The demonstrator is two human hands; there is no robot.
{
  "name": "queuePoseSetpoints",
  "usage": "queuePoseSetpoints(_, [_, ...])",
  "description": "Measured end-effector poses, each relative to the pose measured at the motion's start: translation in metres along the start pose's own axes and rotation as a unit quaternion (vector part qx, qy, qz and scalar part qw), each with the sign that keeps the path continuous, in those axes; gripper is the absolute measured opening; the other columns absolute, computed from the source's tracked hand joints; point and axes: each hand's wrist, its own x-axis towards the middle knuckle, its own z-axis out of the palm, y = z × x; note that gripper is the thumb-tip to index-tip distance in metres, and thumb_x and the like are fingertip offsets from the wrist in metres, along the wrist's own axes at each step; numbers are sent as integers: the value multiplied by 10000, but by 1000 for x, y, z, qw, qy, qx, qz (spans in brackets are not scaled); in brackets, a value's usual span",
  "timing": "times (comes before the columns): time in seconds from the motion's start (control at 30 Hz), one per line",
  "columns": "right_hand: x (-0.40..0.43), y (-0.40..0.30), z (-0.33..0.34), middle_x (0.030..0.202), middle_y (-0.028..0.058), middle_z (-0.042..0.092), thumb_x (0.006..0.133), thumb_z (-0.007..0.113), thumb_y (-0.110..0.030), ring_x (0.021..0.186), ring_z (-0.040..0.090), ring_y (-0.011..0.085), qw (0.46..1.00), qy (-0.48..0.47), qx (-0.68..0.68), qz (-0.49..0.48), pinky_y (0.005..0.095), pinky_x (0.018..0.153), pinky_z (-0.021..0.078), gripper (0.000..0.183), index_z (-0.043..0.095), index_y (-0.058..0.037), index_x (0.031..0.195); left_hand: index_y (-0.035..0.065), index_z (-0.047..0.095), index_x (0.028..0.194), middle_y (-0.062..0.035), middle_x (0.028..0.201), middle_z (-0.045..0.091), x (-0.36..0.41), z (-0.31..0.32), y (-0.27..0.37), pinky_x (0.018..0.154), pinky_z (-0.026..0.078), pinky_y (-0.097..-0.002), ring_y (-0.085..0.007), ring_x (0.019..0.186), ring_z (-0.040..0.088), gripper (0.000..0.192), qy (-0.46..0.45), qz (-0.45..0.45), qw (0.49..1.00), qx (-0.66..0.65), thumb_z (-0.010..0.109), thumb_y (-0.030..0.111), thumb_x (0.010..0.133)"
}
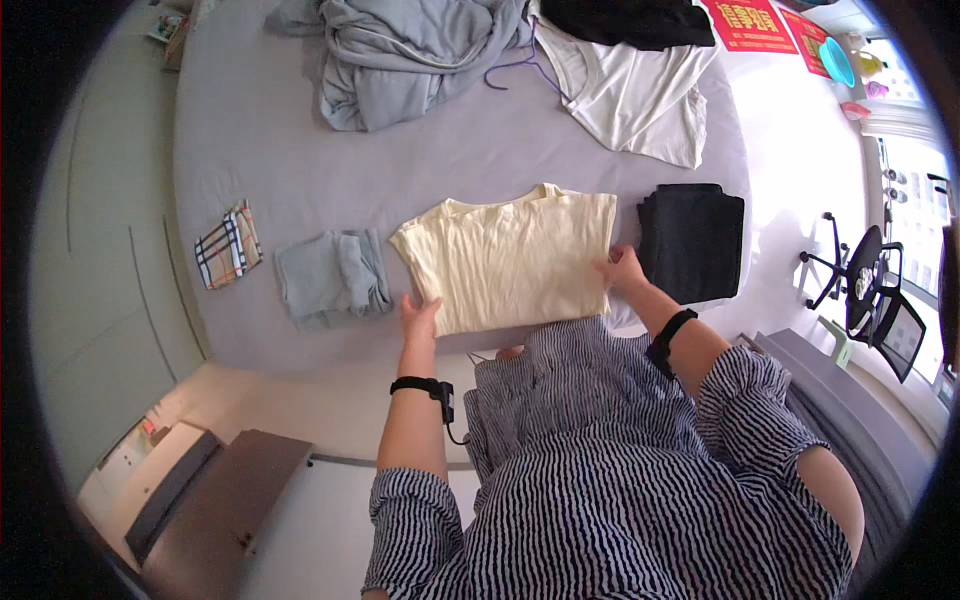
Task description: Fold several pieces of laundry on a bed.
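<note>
A pale yellow T-shirt [517,262] lies partly folded on the grey bed sheet [277,157], its neckline away from me. My left hand [420,315] is at its lower left corner, thumb and fingers at the edge of the cloth. My right hand [622,270] is at its right edge, its fingertips blurred; whether it grips the cloth is unclear. Folded grey clothing [330,274] lies left of the shirt, and a small checked folded cloth [229,246] farther left. A folded black garment [691,244] lies just right of my right hand.
A rumpled grey blanket [405,67] lies at the bed's far side. Beside it are a purple hanger [534,61], a white top [637,97] and a black garment [630,21]. An office chair [862,277] stands on the floor at the right. A brown door [225,510] is at lower left.
</note>
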Motion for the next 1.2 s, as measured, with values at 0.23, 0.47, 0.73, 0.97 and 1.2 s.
queuePoseSetpoints(0.23, [-12, 12, 19, 1111, 135, 602, 700, 790, -150, 990, 601, 219, 990, -122, 56, 40, 337, 842, 495, 684, 432, 54, 1245, -22, 395, 1314, -147, 1166, 571, 5, -2, -28, 779, 476, -368, -257, 970, 587, 693, 15, 7, 990, 138, 743, 131, 734])
queuePoseSetpoints(0.47, [-54, -16, 9, 1156, 109, 575, 784, 625, 37, 1019, 586, 242, 937, -209, 281, 11, 391, 899, 481, 680, 296, -71, 1369, -23, 543, 1160, -99, 1038, 626, -1, -12, 0, 770, 466, -328, -216, 916, 603, 472, -100, -38, 994, -36, 735, 145, 763])
queuePoseSetpoints(0.73, [-121, -125, 80, 1207, 172, 538, 762, 624, 13, 1087, 556, 283, 960, -199, 123, -155, 372, 905, 477, 779, 204, -51, 1414, 14, 536, 1181, -77, 1090, 610, 3, -27, 7, 816, 459, -302, -187, 980, 581, 373, -236, -31, 966, -104, 636, 143, 846])
queuePoseSetpoints(0.97, [-148, -158, 219, 1205, 354, 449, 719, 732, -454, 1143, 489, 443, 917, -242, -221, -226, 450, 940, 427, 1073, 80, -40, 1465, 30, 463, 1306, -73, 1267, 514, -5, -37, 35, 945, 396, -333, -207, 1165, 480, 772, -286, -106, 931, -199, 403, 664, 869])
queuePoseSetpoints(1.2, [-136, -116, 209, 1294, 222, 444, 749, 740, -288, 1173, 475, 358, 966, -103, -152, -182, 424, 1004, 395, 767, 332, -52, 1354, 53, 515, 1239, -94, 1184, 582, 6, -36, 46, 841, 467, -358, -228, 1070, 559, 518, -282, -70, 954, -78, 707, 278, 815])
